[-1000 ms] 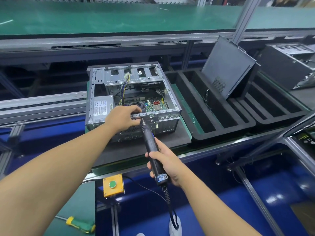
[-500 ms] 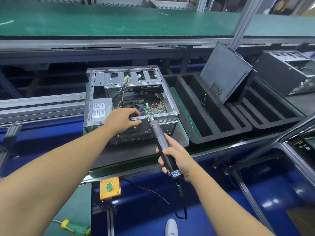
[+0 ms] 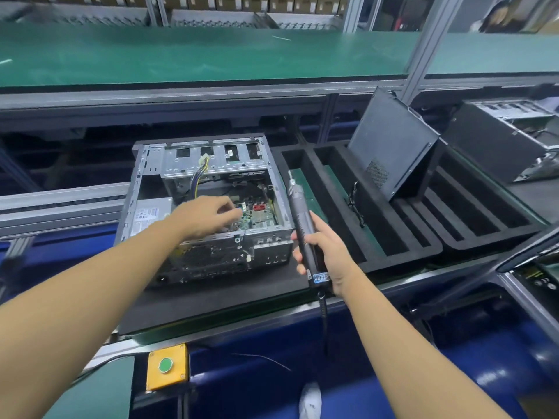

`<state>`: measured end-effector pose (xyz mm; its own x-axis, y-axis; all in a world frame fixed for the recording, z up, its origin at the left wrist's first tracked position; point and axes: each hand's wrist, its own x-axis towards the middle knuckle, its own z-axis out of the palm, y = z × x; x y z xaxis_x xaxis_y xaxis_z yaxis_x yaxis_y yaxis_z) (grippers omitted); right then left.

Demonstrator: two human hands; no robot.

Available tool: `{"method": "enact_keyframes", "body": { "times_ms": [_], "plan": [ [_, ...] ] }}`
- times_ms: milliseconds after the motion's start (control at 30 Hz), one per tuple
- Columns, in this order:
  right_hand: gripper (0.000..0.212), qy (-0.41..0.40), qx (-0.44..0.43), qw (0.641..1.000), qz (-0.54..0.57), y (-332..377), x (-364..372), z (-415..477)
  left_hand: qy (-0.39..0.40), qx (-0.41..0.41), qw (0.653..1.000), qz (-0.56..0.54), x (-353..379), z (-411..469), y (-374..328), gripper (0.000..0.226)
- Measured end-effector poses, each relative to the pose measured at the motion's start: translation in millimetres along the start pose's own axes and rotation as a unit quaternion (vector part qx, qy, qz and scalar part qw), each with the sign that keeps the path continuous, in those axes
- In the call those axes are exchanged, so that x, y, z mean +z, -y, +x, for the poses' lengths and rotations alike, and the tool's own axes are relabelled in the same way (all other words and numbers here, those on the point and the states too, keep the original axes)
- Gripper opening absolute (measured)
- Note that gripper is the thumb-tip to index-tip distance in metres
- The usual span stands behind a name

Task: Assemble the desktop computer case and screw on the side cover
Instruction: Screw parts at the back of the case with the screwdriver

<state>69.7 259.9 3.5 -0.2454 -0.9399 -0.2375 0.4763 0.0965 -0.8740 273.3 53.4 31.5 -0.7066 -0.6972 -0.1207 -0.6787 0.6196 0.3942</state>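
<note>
Case point(image 3: 211, 160) lies on a black pad point(image 3: 211, 300), open face up, rear panel toward the person. PSU point(image 3: 148, 213) sits in its left part, board point(image 3: 257, 214) in its right.

L hand point(image 3: 205, 217) reaches in over the case's near rim, above the board. Its fingers are bent, thumb and forefinger tips close together; can't tell whether they pinch anything.

R hand point(image 3: 325, 255) is just right of the case's near right corner, fingers wrapped round a black driver point(image 3: 299, 216). Driver is tilted, bit pointing up and away, alongside the case's right wall; contact w/ the wall can't be told. Its cord point(image 3: 324, 316) hangs from the lower end, below the hand.

Cover point(image 3: 390, 146) is off the case. It leans, tilted back, in a black foam tray point(image 3: 402, 249) right of the case, well apart from both hands. A small wire bundle point(image 3: 354, 201) lies in a tray slot betw. case and cover.

A 2nd unit point(image 3: 499, 137) stands farther right of the case, beyond the cover. A yellow box w/ a green button point(image 3: 167, 366) is mounted below the case, under the pad's near edge.
</note>
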Motion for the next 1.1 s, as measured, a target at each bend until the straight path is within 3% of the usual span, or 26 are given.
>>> {"method": "enact_keyframes", "body": {
  "times_ms": [100, 300, 667, 900, 1000, 1100],
  "plan": [
    [0.067, -0.009, -0.014, 1.000, 0.022, 27, -33, 19, -0.039, 0.024, 0.998, -0.032, -9, 34, -48, 0.038],
    [0.060, -0.009, -0.020, 0.999, 0.033, 65, -107, 52, 0.052, 0.078, 0.995, -0.044, 40, 130, -138, 0.018],
    [0.061, -0.003, 0.015, 0.997, 0.077, 73, -224, 87, 0.222, 0.043, 0.969, 0.103, 172, 228, -166, 0.018],
    [0.066, -0.015, 0.052, 0.996, 0.078, 58, -252, 102, 0.299, 0.105, 0.907, 0.279, 234, 227, -190, 0.014],
    [0.069, -0.015, 0.063, 0.994, 0.088, 56, -257, 106, 0.317, 0.093, 0.880, 0.340, 255, 222, -192, 0.029],
    [0.070, -0.008, 0.063, 0.994, 0.084, 58, -258, 108, 0.286, 0.074, 0.880, 0.371, 267, 218, -191, 0.042]
  ]
}}
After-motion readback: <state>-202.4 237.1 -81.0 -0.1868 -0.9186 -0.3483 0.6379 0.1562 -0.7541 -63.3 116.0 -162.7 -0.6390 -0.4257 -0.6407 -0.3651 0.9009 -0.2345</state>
